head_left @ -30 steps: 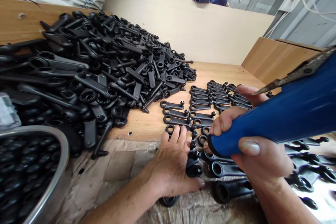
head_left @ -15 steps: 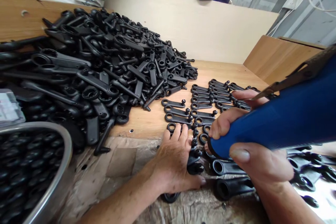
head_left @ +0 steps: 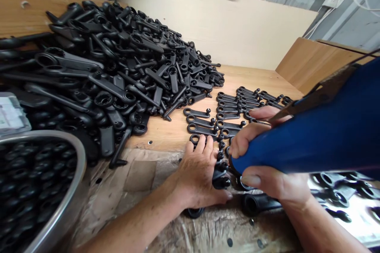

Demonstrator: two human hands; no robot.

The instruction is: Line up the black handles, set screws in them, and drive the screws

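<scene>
My left hand [head_left: 197, 176] lies palm down with thumb and fingers spread over a row of black plastic crank handles [head_left: 202, 129]; it covers part of several of them. Each handle has a ring at one end and a short ball-tipped peg at the other. My right hand [head_left: 276, 182] is wrapped round a blue cylindrical tool [head_left: 314, 138] with a dark metal lever along its upper side. The tool's rounded end points down at the handles just right of my left hand, and my right hand hides its contact point. One thicker handle [head_left: 258, 203] lies below it.
A large heap of black crank handles [head_left: 142, 67] fills the left and back of the wooden bench. A metal bowl [head_left: 80, 166] of black knobs stands at front left, beside a clear plastic box [head_left: 13, 114]. More handles [head_left: 338, 193] lie at right. Boards wall the back.
My right hand and the blue tool have shifted slightly left, nearer my left hand. The left hand stays over the same handles. The view has tilted down a little.
</scene>
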